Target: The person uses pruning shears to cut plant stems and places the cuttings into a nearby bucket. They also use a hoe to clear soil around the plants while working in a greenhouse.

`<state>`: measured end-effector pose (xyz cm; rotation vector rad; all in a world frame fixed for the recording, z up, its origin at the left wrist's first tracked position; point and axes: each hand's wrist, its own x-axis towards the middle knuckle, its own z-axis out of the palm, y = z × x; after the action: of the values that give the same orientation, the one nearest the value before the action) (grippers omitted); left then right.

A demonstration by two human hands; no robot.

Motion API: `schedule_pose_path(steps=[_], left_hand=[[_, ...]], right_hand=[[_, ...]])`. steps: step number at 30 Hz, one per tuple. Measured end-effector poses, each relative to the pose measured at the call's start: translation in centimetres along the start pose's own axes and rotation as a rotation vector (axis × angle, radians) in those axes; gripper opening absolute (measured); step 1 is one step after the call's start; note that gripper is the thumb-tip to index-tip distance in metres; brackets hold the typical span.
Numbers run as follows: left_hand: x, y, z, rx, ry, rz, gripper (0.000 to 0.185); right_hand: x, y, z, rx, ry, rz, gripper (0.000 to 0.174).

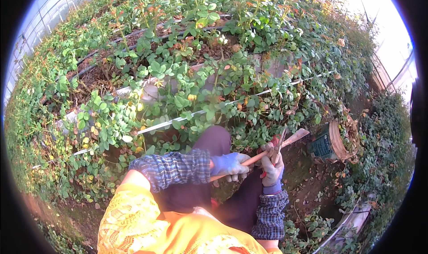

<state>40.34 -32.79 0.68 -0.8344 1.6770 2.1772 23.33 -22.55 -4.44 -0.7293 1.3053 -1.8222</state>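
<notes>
My left hand [232, 164], in a blue and grey glove, is closed around a long pale wooden stick [255, 158]. The stick slants up to the right and widens into a flat, weathered end [296, 137]. In my right hand [272, 170], gloved alike, are red-handled pruning shears [282, 140], their metal blades pointing up and crossing the stick. Both hands are close together in front of my knees. Parts of the shears' handles and of the stick are hidden by my fingers. Leafy rose bushes [180, 100] stand just beyond my hands.
A dark green bucket [321, 143] with dry leaves at its mouth lies tilted on the soil to the right. White twine [170, 122] runs across the bushes. Black irrigation pipes [88, 68] lie along the raised bed. More plants [378, 143] grow at the far right.
</notes>
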Motion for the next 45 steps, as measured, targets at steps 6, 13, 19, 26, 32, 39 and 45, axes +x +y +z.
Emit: schedule_pose_path(steps=[6, 13, 19, 26, 32, 39, 45], left_hand=[[-1.9, -3.0, -2.1, -0.138, 0.045, 0.087, 0.051], [-2.7, -4.3, -2.9, -0.388, 0.093, 0.218, 0.043], [-1.6, -4.0, -2.8, -0.264, -0.021, 0.175, 0.046], [-0.8, -4.6, -2.4, -0.304, -0.102, 0.176, 0.047], [-0.2, -5.3, -2.5, -0.433, -0.084, 0.198, 0.024], [-0.2, -5.2, -2.9, -0.471, -0.128, 0.182, 0.05], [0.3, -4.3, -3.3, -0.509, -0.165, 0.158, 0.051]], right_hand=[[0.4, 0.3, 3.2, -0.044, 0.021, 0.138, 0.035], [7.0, -7.3, 8.2, -0.045, -0.029, 0.291, 0.028], [12.2, -10.5, 18.0, -0.355, -0.288, 0.396, 0.041], [18.9, -6.0, 25.8, -0.501, -0.344, 0.374, 0.036], [23.4, -2.6, 27.8, -0.527, -0.271, 0.402, 0.043], [25.2, -1.7, 27.9, -0.509, -0.298, 0.379, 0.044], [27.9, -1.6, 27.7, -0.602, -0.345, 0.329, 0.04]])
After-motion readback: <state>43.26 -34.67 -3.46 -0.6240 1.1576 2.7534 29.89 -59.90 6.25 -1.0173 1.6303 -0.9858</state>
